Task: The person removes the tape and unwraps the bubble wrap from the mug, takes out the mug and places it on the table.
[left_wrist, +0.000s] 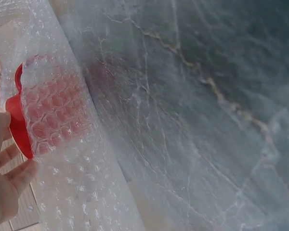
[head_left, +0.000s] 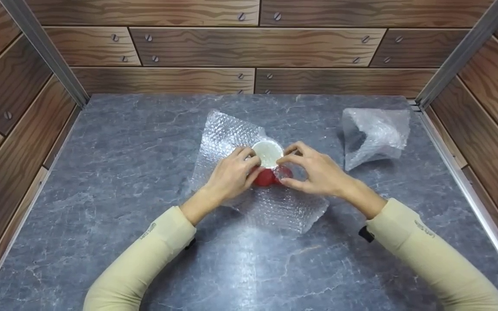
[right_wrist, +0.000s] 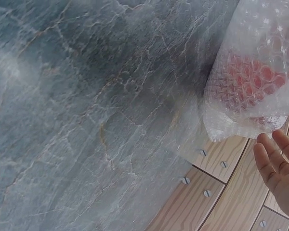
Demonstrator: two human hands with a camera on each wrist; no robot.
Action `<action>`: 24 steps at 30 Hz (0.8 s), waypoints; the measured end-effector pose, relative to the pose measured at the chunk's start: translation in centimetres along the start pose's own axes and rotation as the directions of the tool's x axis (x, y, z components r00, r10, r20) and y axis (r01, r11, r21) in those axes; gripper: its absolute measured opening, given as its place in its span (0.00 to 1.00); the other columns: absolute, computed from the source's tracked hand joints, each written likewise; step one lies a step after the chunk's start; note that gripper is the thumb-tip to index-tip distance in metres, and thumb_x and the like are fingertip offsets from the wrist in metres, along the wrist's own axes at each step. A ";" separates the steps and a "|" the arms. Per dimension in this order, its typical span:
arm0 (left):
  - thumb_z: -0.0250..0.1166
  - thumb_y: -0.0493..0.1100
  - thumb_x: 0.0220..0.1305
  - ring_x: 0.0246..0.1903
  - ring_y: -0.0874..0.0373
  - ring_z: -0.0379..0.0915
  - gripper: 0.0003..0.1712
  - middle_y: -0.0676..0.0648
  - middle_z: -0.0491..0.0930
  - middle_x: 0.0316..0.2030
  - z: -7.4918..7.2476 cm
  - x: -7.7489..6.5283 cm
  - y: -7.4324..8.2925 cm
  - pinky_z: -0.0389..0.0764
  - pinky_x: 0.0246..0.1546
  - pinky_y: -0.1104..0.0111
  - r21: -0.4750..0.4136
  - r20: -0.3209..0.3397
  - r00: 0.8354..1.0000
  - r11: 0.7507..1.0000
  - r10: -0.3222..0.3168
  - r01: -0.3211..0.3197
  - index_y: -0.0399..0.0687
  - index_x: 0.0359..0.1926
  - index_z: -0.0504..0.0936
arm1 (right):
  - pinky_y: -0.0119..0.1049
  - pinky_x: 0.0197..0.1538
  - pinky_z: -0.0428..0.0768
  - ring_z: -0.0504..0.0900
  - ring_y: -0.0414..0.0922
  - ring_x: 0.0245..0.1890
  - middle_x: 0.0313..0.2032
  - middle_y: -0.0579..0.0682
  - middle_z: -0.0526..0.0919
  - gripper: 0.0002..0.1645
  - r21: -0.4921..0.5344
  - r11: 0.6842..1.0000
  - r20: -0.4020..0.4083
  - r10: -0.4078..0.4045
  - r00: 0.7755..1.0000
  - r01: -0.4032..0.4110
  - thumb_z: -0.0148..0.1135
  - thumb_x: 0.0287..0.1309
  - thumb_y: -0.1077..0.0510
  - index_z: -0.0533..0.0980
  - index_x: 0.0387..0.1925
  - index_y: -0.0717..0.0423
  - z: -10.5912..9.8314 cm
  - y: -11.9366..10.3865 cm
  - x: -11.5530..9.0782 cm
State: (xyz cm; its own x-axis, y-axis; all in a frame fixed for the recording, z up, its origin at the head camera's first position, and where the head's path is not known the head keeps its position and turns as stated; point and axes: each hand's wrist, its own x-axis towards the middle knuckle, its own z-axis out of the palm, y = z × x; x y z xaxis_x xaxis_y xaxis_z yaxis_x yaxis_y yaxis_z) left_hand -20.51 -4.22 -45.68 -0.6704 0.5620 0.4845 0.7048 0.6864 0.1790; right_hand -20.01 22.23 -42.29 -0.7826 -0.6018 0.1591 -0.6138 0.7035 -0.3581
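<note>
A red mug (head_left: 265,177) with a white inside stands upright on a sheet of bubble wrap (head_left: 283,211), mid-table. My left hand (head_left: 231,172) grips the mug's left side, its fingers at the rim and its thumb on the red wall. To the right, my right hand (head_left: 318,172) pinches a piece of the wrap by the rim and handle. In the left wrist view, red mug wall (left_wrist: 20,127) shows bare above the wrap's edge. Wrap covers the mug's near side in the right wrist view, where the right fingers (right_wrist: 267,156) touch its upper edge.
A crumpled, pouch-like piece of bubble wrap (head_left: 378,131) lies at the table's back right. Wood-patterned panels (head_left: 253,47) with metal corner posts enclose the dark marbled table (head_left: 115,172) at the back and both sides.
</note>
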 end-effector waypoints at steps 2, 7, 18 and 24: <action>0.63 0.49 0.76 0.51 0.50 0.83 0.11 0.46 0.86 0.48 -0.1 0.1 0.0 0.91 0.48 0.60 -0.017 0.009 1.000 1.000 -0.001 0.001 0.47 0.45 0.85 | 0.53 0.56 0.88 0.84 0.54 0.55 0.65 0.53 0.77 0.29 -0.023 1.000 -0.004 -0.011 1.000 0.011 0.72 0.63 0.38 0.82 0.62 0.43 -0.3 -0.1 0.0; 0.65 0.47 0.75 0.50 0.50 0.83 0.09 0.46 0.85 0.47 -0.4 0.2 0.1 0.91 0.46 0.60 -0.031 0.030 1.000 0.999 -0.010 0.011 0.47 0.43 0.85 | 0.51 0.54 0.88 0.83 0.53 0.56 0.64 0.53 0.79 0.30 -0.051 0.996 -0.045 -0.070 0.997 0.068 0.72 0.63 0.38 0.82 0.61 0.45 -1.3 -0.4 -0.1; 0.65 0.48 0.75 0.48 0.51 0.83 0.10 0.46 0.85 0.46 -0.4 0.2 0.1 0.90 0.46 0.61 -0.030 0.024 1.000 1.000 -0.007 0.008 0.46 0.43 0.86 | 0.49 0.51 0.89 0.83 0.56 0.57 0.62 0.56 0.81 0.26 -0.126 0.964 -0.071 -0.246 0.967 0.236 0.74 0.61 0.42 0.84 0.58 0.45 -1.8 -1.6 -0.7; 0.65 0.48 0.75 0.48 0.50 0.83 0.10 0.46 0.86 0.47 -0.4 0.2 0.1 0.91 0.45 0.60 -0.035 0.034 0.999 0.999 -0.019 0.020 0.47 0.43 0.86 | 0.43 0.46 0.87 0.82 0.53 0.54 0.61 0.56 0.82 0.22 -0.183 0.934 -0.070 -0.325 0.943 0.308 0.74 0.61 0.44 0.85 0.55 0.43 -0.7 -1.6 -0.9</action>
State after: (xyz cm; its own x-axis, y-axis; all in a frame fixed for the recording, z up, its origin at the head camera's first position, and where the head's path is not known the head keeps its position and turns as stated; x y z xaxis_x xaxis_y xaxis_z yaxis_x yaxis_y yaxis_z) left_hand -20.43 -4.24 -45.22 -0.6909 0.5646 0.4515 0.6992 0.6806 0.2188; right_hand -18.38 21.97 -41.19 -0.5461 -0.7697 0.3305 -0.8330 0.5406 -0.1174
